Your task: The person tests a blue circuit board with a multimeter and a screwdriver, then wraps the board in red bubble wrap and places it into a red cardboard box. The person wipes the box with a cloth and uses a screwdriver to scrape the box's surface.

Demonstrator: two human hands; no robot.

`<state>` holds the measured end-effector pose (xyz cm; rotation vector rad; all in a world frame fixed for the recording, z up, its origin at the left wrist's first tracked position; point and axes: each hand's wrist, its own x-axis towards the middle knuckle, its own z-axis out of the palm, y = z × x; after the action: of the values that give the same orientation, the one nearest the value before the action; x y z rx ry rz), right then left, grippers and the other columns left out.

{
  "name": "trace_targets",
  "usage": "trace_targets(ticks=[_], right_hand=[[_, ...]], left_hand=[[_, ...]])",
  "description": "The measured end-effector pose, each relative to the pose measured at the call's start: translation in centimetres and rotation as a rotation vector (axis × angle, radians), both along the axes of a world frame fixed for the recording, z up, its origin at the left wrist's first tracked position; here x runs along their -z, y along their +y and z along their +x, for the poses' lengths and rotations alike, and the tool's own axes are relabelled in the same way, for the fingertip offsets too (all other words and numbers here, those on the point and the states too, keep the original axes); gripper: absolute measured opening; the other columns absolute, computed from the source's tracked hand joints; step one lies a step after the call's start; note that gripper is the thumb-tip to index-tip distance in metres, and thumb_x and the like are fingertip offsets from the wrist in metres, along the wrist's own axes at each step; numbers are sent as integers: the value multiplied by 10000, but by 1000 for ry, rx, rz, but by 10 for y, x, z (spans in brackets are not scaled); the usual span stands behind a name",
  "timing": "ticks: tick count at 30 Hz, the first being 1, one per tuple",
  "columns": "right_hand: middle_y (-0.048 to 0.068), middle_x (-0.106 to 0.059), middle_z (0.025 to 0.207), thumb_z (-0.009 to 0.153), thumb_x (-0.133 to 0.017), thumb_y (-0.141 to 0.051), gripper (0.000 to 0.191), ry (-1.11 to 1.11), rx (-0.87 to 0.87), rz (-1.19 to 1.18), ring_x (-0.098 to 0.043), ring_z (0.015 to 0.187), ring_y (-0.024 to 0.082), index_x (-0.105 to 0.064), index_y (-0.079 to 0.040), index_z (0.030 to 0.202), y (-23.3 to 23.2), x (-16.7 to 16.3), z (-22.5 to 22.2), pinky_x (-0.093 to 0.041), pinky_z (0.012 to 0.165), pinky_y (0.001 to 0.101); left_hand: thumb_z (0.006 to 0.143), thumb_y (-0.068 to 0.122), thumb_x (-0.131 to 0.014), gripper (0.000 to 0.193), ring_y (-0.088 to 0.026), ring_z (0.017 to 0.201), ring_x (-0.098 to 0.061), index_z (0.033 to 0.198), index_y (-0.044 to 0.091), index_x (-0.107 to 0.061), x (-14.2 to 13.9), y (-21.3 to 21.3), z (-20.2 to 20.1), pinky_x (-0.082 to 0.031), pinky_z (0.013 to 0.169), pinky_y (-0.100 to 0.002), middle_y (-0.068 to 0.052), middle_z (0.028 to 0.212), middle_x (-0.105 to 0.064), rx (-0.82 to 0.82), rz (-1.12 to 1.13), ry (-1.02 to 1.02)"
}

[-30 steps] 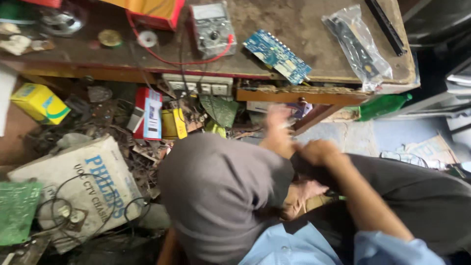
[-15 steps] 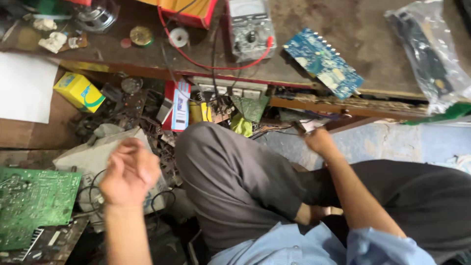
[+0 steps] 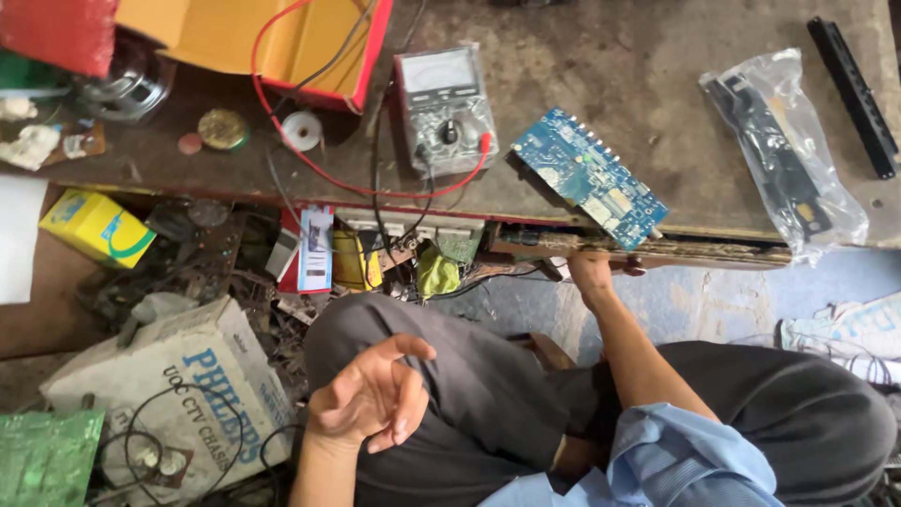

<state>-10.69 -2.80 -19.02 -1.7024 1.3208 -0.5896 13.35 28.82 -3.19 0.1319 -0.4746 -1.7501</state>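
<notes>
My left hand (image 3: 371, 394) hovers over my left knee with its fingers spread and nothing in it. My right hand (image 3: 589, 270) reaches forward under the front edge of the worn workbench (image 3: 601, 56); its fingers are hidden there, so what they touch cannot be told. Just above that hand a blue circuit board (image 3: 588, 177) lies on the bench. A grey analogue multimeter (image 3: 444, 110) stands left of the board, with red and black leads running off it. I sit in dark trousers and a light blue shirt.
A clear bag with a black part (image 3: 786, 160) and a black bar (image 3: 853, 95) lie at the bench's right. An orange box lid (image 3: 249, 42), solder reel (image 3: 302, 130) and speaker (image 3: 127, 86) sit left. Under the bench: yellow box (image 3: 97, 228), cardboard carton (image 3: 174, 376), green board (image 3: 47, 458), scrap parts.
My left hand came into view and moved from the carton side to above my knee. My right hand stretched forward under the bench edge. The view shifted up towards the bench.
</notes>
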Motion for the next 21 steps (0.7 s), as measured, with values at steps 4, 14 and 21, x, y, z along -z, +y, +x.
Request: trace_targets(ticks=[4, 14, 21], right_hand=[[54, -600, 758, 1056, -572, -150, 206, -400, 82, 112, -523, 636, 121, -629, -8, 917, 25, -8, -2, -426, 530, 318], [71, -440, 475, 1027, -480, -281, 303, -229, 141, 935, -357, 303, 175, -553, 9, 982, 138, -132, -97, -354, 336, 334], [80, -533, 580, 959, -578, -153, 511, -194, -286, 949, -475, 441, 167, -495, 12, 1435, 122, -203, -119, -385, 403, 313]], left_hand=[[935, 534, -725, 935, -184, 600, -538, 1511, -80, -317, 1, 1, -3, -431, 435, -257, -186, 834, -632, -6, -16, 38], [921, 533, -763, 947, -159, 611, -535, 1489, -107, -356, -5, 5, -8, -401, 457, -236, -177, 837, -641, 44, -11, 23], [999, 352, -745, 691, -118, 616, -536, 1447, -80, -443, 6, 1, -6, -377, 426, -191, -171, 853, -651, 90, -45, 10]])
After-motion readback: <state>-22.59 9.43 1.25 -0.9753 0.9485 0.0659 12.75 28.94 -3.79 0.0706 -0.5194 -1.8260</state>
